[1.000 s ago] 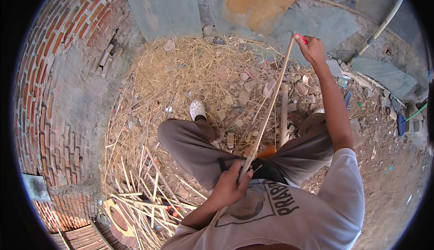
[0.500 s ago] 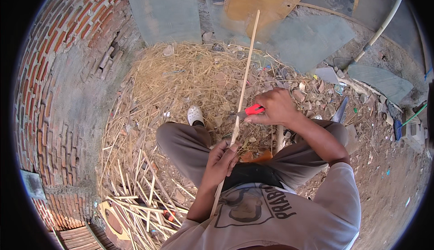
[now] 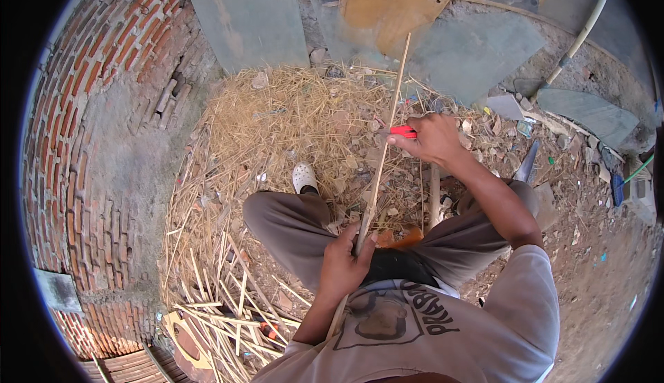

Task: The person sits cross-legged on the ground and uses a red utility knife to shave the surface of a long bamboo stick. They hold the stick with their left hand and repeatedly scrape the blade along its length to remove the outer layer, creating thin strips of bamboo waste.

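1. The bamboo strip (image 3: 393,103), long, pale and slender, runs steeply through the middle of the frame, its free tip at upper centre and its lower part leading down toward the person's shirt (image 3: 432,341).
2. The left hand (image 3: 346,262), at lower centre, is closed around the bamboo strip, thumb on its right side.
3. The right hand (image 3: 437,139), right of centre, is clamped on the red-handled knife (image 3: 403,132). The blade is at the strip, above the left hand; whether it bites in is too small to tell.
4. Bent knees in brown trousers (image 3: 287,224) spread either side of the strip; a white clog (image 3: 303,175) shows near centre.
5. Straw-like shavings (image 3: 277,106) cover the ground at upper centre-left.
6. Loose cut strips (image 3: 238,307) lie heaped at lower left.
7. A brick wall (image 3: 69,141) fills the left edge.
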`<action>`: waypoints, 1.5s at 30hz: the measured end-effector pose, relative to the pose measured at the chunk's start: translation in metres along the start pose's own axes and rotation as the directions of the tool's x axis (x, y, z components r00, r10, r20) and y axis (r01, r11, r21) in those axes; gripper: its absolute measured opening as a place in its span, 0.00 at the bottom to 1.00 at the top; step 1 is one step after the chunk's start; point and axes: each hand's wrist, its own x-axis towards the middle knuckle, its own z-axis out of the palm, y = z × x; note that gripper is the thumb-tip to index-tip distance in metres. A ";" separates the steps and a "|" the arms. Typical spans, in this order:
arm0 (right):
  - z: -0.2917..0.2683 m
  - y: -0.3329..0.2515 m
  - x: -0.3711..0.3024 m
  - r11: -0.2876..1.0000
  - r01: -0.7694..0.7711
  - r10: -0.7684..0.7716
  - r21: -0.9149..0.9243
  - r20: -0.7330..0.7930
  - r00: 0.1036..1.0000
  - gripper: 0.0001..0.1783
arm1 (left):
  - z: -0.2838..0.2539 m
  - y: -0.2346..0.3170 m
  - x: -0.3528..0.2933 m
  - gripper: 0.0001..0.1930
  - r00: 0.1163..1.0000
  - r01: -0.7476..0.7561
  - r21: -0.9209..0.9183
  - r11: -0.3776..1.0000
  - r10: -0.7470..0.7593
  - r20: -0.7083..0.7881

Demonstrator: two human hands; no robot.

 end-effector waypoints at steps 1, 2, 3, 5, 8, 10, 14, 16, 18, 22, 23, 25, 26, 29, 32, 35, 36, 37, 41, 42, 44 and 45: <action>0.002 -0.017 -0.010 0.998 0.055 -0.056 0.028 0.020 0.998 0.39 | 0.001 -0.002 0.002 0.13 0.999 -0.016 -0.003 1.000 0.016 -0.033; 0.004 -0.030 -0.021 0.992 0.110 -0.112 0.058 0.044 0.993 0.39 | 0.000 -0.006 0.004 0.13 0.998 -0.034 0.003 0.999 0.035 -0.049; 0.004 -0.038 -0.030 0.982 0.173 -0.176 0.075 0.029 0.984 0.38 | -0.001 -0.009 0.006 0.13 0.997 -0.049 0.007 0.999 0.050 -0.058; 0.006 -0.049 -0.040 0.949 0.294 -0.295 0.115 -0.009 0.955 0.38 | -0.005 -0.007 0.010 0.12 0.995 -0.072 0.047 0.996 0.075 -0.069; -0.002 -0.040 -0.035 0.945 0.316 -0.317 0.079 -0.005 0.949 0.38 | -0.002 0.008 0.007 0.12 0.996 -0.066 0.104 0.992 0.072 -0.055; -0.001 -0.034 -0.027 0.982 0.182 -0.181 0.044 -0.024 0.983 0.40 | -0.006 0.011 0.009 0.12 0.997 -0.049 0.140 0.989 0.056 -0.046; -0.020 0.059 0.023 0.924 -0.382 0.382 -0.008 -0.045 0.923 0.44 | 0.005 0.007 -0.008 0.13 0.993 -0.112 0.118 0.987 0.106 0.060; -0.029 0.056 0.028 0.924 -0.382 0.382 0.033 0.004 0.924 0.44 | 0.006 0.011 -0.014 0.12 0.994 -0.082 0.076 0.994 0.076 0.079; -0.026 0.021 0.011 0.959 -0.276 0.271 0.058 0.083 0.959 0.44 | 0.002 0.008 -0.010 0.11 0.998 -0.046 0.079 0.996 0.043 0.035; 0.004 -0.053 -0.043 0.970 0.218 -0.226 0.107 0.059 0.972 0.38 | -0.007 -0.002 0.008 0.12 0.996 -0.063 0.081 0.995 0.067 -0.051; 0.005 -0.052 -0.042 0.968 0.223 -0.232 0.114 0.069 0.970 0.38 | -0.008 -0.003 0.009 0.12 0.994 -0.081 0.103 0.991 0.087 -0.063; 0.004 -0.045 -0.035 0.964 0.235 -0.247 0.122 0.089 0.965 0.38 | -0.008 -0.003 0.009 0.13 0.989 -0.116 0.145 0.983 0.128 -0.075; 0.006 -0.044 -0.033 0.967 0.236 -0.243 0.100 0.074 0.967 0.37 | -0.008 -0.004 0.009 0.13 0.986 -0.133 0.167 0.977 0.147 -0.074; 0.009 -0.035 -0.023 0.968 0.247 -0.248 0.045 0.022 0.969 0.37 | -0.005 -0.008 0.013 0.15 0.985 -0.136 0.211 0.968 0.156 -0.079; 0.013 -0.027 -0.015 0.971 0.236 -0.235 0.032 -0.028 0.972 0.38 | -0.005 -0.009 0.016 0.16 0.982 -0.150 0.231 0.961 0.173 -0.081; 0.010 -0.008 0.003 0.998 -0.068 0.068 -0.013 -0.013 0.998 0.43 | -0.005 -0.003 0.009 0.16 0.996 -0.086 0.216 0.973 0.085 0.015; -0.001 0.020 0.025 0.945 -0.327 0.327 -0.035 0.016 0.945 0.45 | -0.004 0.000 0.003 0.16 0.997 -0.050 0.214 0.976 0.036 0.067; -0.013 0.062 0.035 0.915 -0.400 0.401 -0.053 0.002 0.916 0.46 | 0.000 -0.001 -0.006 0.16 0.994 -0.077 0.187 0.979 0.060 0.096; -0.008 0.066 0.033 0.897 -0.442 0.441 -0.009 0.074 0.894 0.46 | -0.003 -0.006 -0.010 0.15 0.995 -0.087 0.156 0.984 0.079 0.061; -0.002 0.041 0.021 0.946 -0.324 0.321 0.017 0.089 0.943 0.45 | -0.004 -0.005 -0.009 0.15 0.998 -0.057 0.150 0.987 0.052 0.034; 0.009 -0.021 -0.013 0.997 -0.020 0.012 0.081 0.093 0.996 0.43 | -0.011 -0.006 -0.001 0.14 0.999 -0.042 0.139 0.989 0.045 -0.021; 0.011 -0.041 -0.027 0.980 0.159 -0.169 0.118 0.082 0.982 0.42 | -0.012 -0.007 0.002 0.14 0.998 -0.045 0.147 0.988 0.051 -0.042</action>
